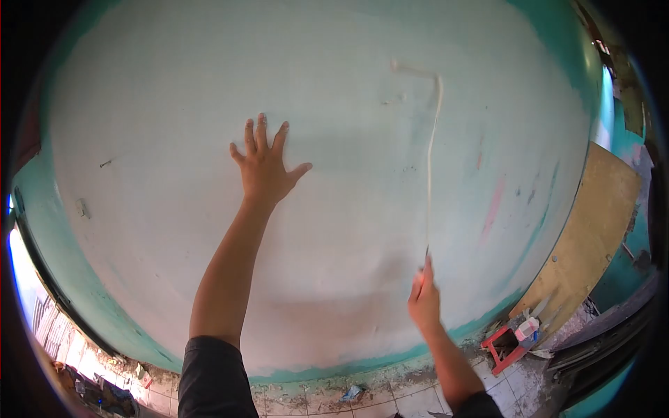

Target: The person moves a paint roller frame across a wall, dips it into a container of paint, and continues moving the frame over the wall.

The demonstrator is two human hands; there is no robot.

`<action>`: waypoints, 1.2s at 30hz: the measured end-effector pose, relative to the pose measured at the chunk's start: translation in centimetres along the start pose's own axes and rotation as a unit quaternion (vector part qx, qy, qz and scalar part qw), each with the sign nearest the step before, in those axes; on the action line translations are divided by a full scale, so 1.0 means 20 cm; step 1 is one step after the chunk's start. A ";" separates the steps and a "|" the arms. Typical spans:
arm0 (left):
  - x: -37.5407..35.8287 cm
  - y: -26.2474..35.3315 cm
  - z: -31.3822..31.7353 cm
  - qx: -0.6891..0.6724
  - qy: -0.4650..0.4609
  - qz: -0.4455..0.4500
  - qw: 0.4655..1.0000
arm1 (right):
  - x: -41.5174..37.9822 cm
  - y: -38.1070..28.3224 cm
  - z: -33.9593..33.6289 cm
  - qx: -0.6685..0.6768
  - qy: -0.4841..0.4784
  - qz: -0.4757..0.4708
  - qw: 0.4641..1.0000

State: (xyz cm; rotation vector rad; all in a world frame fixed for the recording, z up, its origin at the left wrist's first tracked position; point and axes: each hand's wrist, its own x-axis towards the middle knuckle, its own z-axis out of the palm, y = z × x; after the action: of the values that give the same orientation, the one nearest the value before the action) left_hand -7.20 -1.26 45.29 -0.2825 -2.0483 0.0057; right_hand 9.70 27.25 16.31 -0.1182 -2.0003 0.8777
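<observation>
My left hand (265,173) lies flat against the pale painted wall (334,209), its fingers spread and nothing in it. Lower and to the right, my right hand (425,298) is closed round the handle of a paint roller (430,153). Its long, thin white rod rises up the wall and bends left near the top. Against the pale surface I cannot make out a roller sleeve on the bent end. The right hand and the rod are slightly blurred.
Green paint shows round the pale area's edges. A nail (106,164) sticks out at the left. A red stool (503,348) with items on it stands at lower right, near a leaning wooden board (592,223). The tiled floor (418,404) has debris along the wall.
</observation>
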 end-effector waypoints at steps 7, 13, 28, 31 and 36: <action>0.00 -0.01 0.01 0.008 -0.003 0.001 1.000 | 0.58 -0.39 -0.19 0.008 -0.016 -0.014 1.000; 0.00 -0.01 0.03 0.013 0.000 0.001 1.000 | -0.05 -0.02 0.05 0.024 -0.021 0.000 0.999; 0.03 -0.23 -0.10 -0.020 0.111 -0.020 0.993 | 0.62 -0.54 -0.29 0.017 -0.036 -0.009 0.999; 0.04 -0.26 -0.10 -0.002 0.082 -0.054 0.995 | 0.50 -0.42 -0.18 0.011 -0.007 -0.039 0.999; 0.01 -0.30 -0.08 0.011 0.080 -0.057 0.995 | -0.10 -0.05 0.00 0.032 -0.050 0.021 0.998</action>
State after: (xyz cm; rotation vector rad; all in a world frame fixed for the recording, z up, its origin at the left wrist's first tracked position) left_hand -7.14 -7.17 47.02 -0.1466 -1.9004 -0.0633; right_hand 11.05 25.68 15.42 -0.0816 -2.0654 0.9903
